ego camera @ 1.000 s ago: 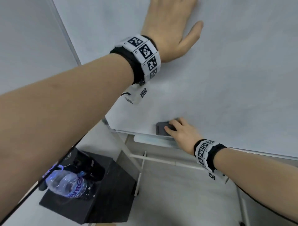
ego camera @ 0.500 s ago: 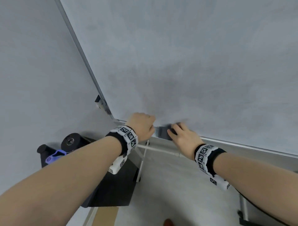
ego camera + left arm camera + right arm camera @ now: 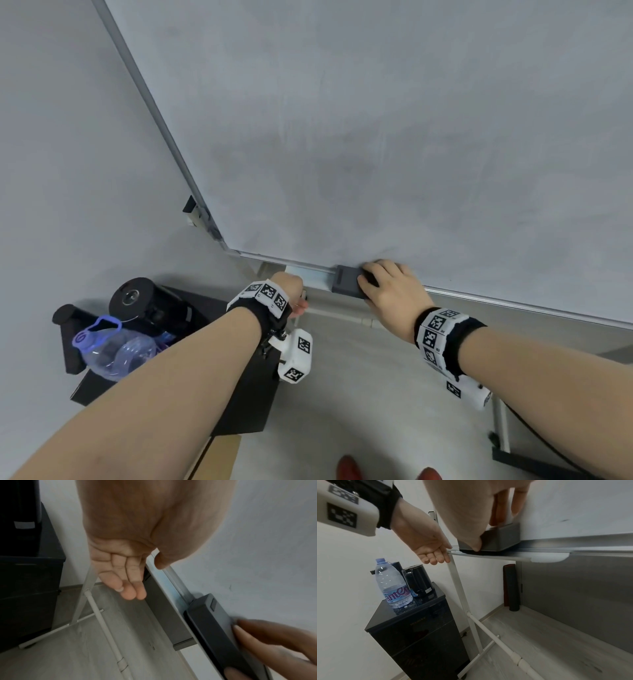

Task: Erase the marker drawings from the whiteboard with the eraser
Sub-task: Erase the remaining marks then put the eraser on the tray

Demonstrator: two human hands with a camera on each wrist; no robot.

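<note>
The whiteboard [image 3: 376, 120] fills the head view, wiped to a grey smear; a tiny dark speck [image 3: 565, 520] shows low on it. The dark grey eraser [image 3: 346, 279] sits on the board's metal tray [image 3: 308, 274], felt side down. My right hand [image 3: 376, 281] grips the eraser [image 3: 503, 539], thumb on its near side and fingers over the top. My left hand [image 3: 296, 299] hangs just below the tray's left end, palm bare and fingers relaxed [image 3: 133, 574], holding nothing. It is a hand's width left of the eraser [image 3: 214, 626].
A black cabinet [image 3: 419, 635] stands left of the board with a water bottle [image 3: 392, 585] and a black kettle [image 3: 418, 580] on top. White stand legs [image 3: 464, 601] and a crossbar run under the tray. Red shoe tips [image 3: 347, 469] show on the floor.
My left hand came off the upper board and dropped to below the tray's left end. My right hand stayed on the eraser at the tray.
</note>
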